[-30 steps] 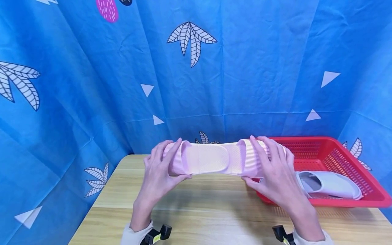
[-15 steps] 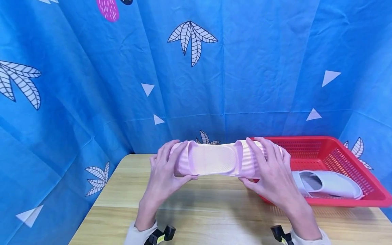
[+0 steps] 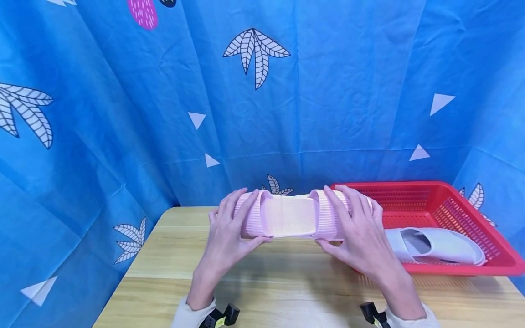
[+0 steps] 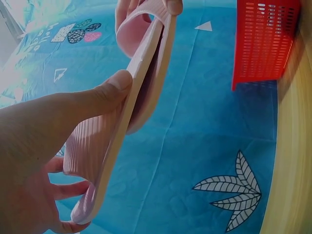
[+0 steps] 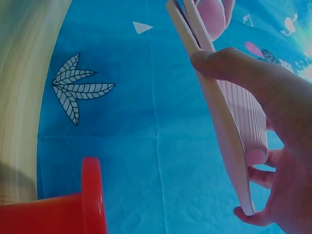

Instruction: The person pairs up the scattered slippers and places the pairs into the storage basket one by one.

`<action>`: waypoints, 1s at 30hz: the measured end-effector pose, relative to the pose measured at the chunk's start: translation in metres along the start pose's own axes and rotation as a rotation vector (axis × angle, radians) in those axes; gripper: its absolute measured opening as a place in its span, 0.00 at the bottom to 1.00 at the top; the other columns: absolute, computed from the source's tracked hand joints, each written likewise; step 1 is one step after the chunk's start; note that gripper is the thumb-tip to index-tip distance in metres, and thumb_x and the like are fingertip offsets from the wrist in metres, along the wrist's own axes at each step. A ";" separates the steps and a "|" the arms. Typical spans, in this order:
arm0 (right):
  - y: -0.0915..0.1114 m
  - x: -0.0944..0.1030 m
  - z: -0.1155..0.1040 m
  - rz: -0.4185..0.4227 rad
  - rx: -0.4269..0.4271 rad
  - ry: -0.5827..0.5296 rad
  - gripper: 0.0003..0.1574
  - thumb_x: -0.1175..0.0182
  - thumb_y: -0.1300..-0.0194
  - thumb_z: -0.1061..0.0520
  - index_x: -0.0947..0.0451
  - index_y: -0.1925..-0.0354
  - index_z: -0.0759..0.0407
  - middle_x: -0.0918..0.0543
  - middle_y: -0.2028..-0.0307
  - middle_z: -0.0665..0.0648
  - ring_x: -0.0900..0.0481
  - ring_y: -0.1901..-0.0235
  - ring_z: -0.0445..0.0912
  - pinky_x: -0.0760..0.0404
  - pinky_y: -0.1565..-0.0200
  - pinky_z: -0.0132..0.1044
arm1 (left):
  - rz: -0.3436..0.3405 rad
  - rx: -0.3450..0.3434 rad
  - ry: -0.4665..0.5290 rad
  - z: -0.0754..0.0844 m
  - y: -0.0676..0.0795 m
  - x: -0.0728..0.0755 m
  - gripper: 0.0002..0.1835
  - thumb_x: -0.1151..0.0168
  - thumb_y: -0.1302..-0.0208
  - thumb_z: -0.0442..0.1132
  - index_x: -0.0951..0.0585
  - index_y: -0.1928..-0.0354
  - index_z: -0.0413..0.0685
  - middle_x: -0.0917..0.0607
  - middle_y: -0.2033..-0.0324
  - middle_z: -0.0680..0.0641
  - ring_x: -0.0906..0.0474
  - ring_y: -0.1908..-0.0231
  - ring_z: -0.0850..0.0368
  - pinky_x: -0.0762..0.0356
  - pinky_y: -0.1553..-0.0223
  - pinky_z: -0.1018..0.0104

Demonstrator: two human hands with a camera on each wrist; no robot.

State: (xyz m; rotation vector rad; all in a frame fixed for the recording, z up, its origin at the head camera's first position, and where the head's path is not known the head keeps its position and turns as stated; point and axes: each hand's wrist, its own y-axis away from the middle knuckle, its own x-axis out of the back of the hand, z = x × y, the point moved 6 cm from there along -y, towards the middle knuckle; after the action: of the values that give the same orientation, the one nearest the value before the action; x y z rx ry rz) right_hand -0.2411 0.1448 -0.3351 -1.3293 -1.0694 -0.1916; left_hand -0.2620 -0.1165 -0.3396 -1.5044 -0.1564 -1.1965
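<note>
Two pink slippers with ribbed straps are held up above the wooden table, lined up heel to heel so that their soles overlap. My left hand [image 3: 229, 230] grips the left slipper [image 3: 251, 217] round its strap, thumb along the near sole edge. With my right hand [image 3: 362, 234] I hold the right slipper [image 3: 326, 217] the same way. The left slipper's heel lies over the right slipper's footbed and reaches its strap opening. From the left wrist, a narrow gap shows between the left sole [image 4: 114, 141] and the other slipper [image 4: 158, 73] behind it.
A red plastic basket [image 3: 508, 255] stands at the right of the wooden table [image 3: 164, 255]. Inside it rests a pale grey slipper [image 3: 451, 246], close beside my right hand. A blue patterned curtain [image 3: 344, 91] hangs behind the table.
Both hands have moved toward each other, sliding the pink slippers further over one another. The left heel has shifted right, up to the right strap. The basket has stayed put.
</note>
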 end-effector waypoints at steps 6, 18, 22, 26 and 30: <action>0.000 -0.003 -0.001 -0.002 0.004 0.000 0.78 0.20 0.76 0.36 0.46 0.28 0.45 0.36 0.37 0.59 0.41 0.38 0.54 0.40 0.49 0.59 | -0.030 -0.015 -0.009 0.002 0.000 -0.003 0.59 0.23 0.65 0.62 0.43 0.28 0.66 0.38 0.33 0.49 0.47 0.33 0.49 0.39 0.49 0.46; -0.001 -0.009 -0.006 -0.012 0.012 -0.019 0.75 0.22 0.74 0.33 0.46 0.28 0.45 0.37 0.36 0.59 0.42 0.38 0.54 0.39 0.48 0.58 | -0.046 -0.035 0.020 0.007 -0.001 -0.005 0.59 0.22 0.64 0.59 0.44 0.28 0.65 0.37 0.33 0.48 0.46 0.33 0.50 0.40 0.47 0.46; 0.000 -0.011 -0.008 -0.023 0.018 -0.029 0.74 0.23 0.72 0.31 0.44 0.28 0.45 0.37 0.36 0.59 0.42 0.37 0.53 0.39 0.48 0.57 | -0.056 -0.041 0.036 0.009 0.000 -0.006 0.58 0.22 0.64 0.59 0.43 0.28 0.65 0.37 0.33 0.48 0.46 0.33 0.50 0.39 0.48 0.46; 0.000 -0.012 -0.010 -0.032 0.021 -0.039 0.73 0.23 0.72 0.31 0.44 0.29 0.46 0.37 0.36 0.58 0.42 0.37 0.53 0.39 0.47 0.58 | -0.058 -0.045 0.042 0.010 0.000 -0.008 0.58 0.23 0.63 0.60 0.43 0.28 0.65 0.36 0.34 0.48 0.45 0.34 0.50 0.39 0.47 0.46; 0.001 -0.015 -0.013 -0.040 0.027 -0.050 0.75 0.23 0.73 0.31 0.44 0.29 0.45 0.37 0.36 0.58 0.42 0.37 0.52 0.40 0.46 0.59 | -0.065 -0.054 0.054 0.013 0.002 -0.009 0.57 0.25 0.62 0.61 0.43 0.28 0.64 0.36 0.34 0.47 0.45 0.34 0.50 0.38 0.48 0.47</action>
State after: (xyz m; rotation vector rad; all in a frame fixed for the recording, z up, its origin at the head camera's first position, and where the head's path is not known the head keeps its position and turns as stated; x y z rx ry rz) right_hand -0.2413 0.1273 -0.3448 -1.2955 -1.1379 -0.1735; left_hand -0.2576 -0.1025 -0.3455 -1.5218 -0.1384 -1.3011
